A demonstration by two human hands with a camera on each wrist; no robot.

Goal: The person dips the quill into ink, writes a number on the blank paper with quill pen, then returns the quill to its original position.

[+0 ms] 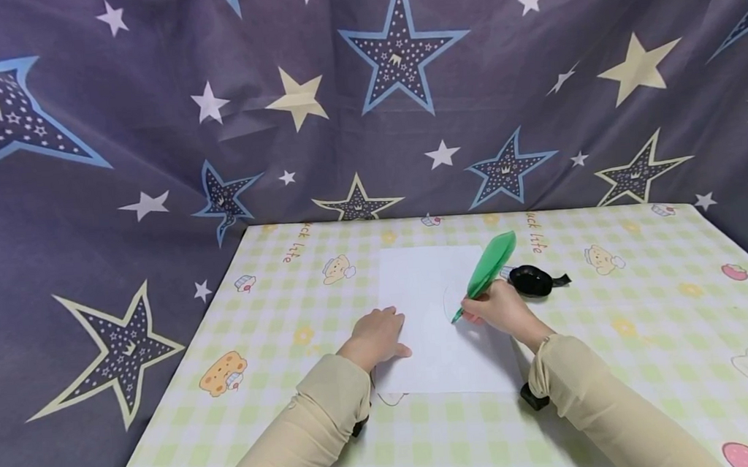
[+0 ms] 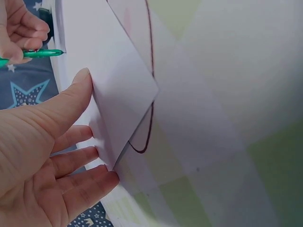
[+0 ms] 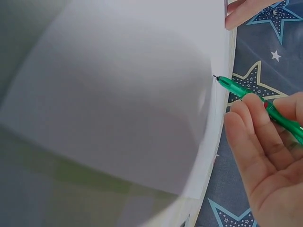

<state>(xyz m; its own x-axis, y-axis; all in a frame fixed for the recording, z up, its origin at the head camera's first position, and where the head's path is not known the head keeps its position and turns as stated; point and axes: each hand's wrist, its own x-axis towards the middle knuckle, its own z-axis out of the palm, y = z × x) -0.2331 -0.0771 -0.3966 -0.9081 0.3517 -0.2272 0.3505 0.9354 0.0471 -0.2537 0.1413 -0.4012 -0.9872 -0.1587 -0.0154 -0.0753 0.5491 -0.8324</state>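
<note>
A white sheet of paper (image 1: 417, 281) lies on the checked tablecloth, with a thin curved line drawn on it. My right hand (image 1: 502, 310) pinches a green feather-topped pen (image 1: 491, 262), its plume leaning up and right. In the right wrist view the dark tip of the pen (image 3: 232, 86) meets the paper beside that line. My left hand (image 1: 374, 336) rests at the sheet's left edge with fingers spread and fairly straight. From the left wrist, the thumb (image 2: 75, 97) lies along the paper and the other fingers reach the sheet's edge.
Just right of the paper sits a small black oval object (image 1: 531, 280) with a short handle-like end. The tablecloth (image 1: 674, 356) carries printed cartoon figures and flowers. A dark star-patterned curtain (image 1: 315, 150) hangs behind the table and at its left.
</note>
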